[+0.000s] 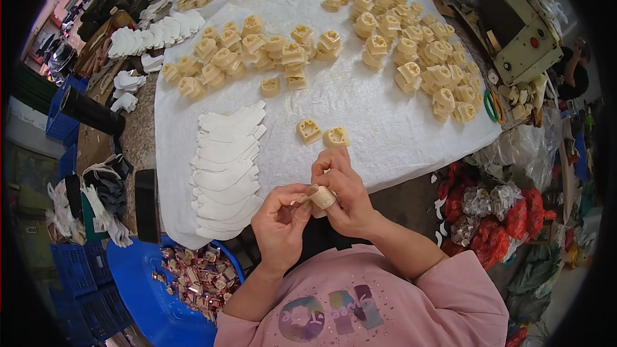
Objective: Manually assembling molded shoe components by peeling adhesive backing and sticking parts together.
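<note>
Between my two hands, just over the table's near edge, is a small cream moulded piece (322,197) with a curved side. My right hand (352,200) has its fingers closed round it. The fingers of my left hand (279,220) pinch at its left side, where a thin strip-like bit shows; I cannot make out whether that bit is separate. Just beyond my right hand lie two hollow cream moulded pieces (309,131), side by side. To the left of my hands, an overlapping row of white curved flat pieces (226,168) lies on the white cloth (289,109).
Stacked cream pieces (292,54) fill the far middle and right of the cloth. More white pieces (157,33) lie at the far left. A blue tub (144,295) of scraps stands below left. A green machine (530,48) is at right, above red bags (495,238).
</note>
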The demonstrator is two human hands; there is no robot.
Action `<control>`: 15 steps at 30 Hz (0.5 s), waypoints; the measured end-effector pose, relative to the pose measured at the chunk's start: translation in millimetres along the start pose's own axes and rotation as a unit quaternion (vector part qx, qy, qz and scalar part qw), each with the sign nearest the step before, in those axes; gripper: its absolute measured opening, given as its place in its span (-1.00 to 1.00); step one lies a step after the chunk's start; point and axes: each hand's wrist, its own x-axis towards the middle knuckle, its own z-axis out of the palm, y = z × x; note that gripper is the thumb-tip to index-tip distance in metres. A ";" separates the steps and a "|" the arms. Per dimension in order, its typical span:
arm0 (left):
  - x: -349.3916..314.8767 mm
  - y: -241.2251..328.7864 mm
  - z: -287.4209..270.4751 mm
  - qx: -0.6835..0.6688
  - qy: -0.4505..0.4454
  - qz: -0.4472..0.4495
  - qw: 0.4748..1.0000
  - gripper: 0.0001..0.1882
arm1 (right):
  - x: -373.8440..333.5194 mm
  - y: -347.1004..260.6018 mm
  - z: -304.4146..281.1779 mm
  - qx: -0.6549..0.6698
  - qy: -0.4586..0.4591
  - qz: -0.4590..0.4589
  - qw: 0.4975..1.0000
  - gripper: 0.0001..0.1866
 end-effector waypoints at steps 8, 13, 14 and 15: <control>10.7 -0.8 -22.7 0.207 -0.020 0.183 0.961 -0.93 | 2.0 15.7 -15.5 0.338 -0.111 0.212 0.910 -0.69; 11.7 -6.2 -29.1 0.240 -0.102 0.256 0.931 -0.92 | 5.1 18.5 -23.2 0.354 -0.167 0.218 0.894 -0.54; 10.6 -7.1 -30.0 0.218 -0.117 0.256 0.934 -0.87 | 6.1 17.5 -24.4 0.355 -0.168 0.218 0.894 -0.54; 11.1 -3.6 -28.8 0.220 -0.116 0.256 0.934 -0.87 | 7.9 15.0 -25.9 0.270 -0.151 0.169 0.936 -0.52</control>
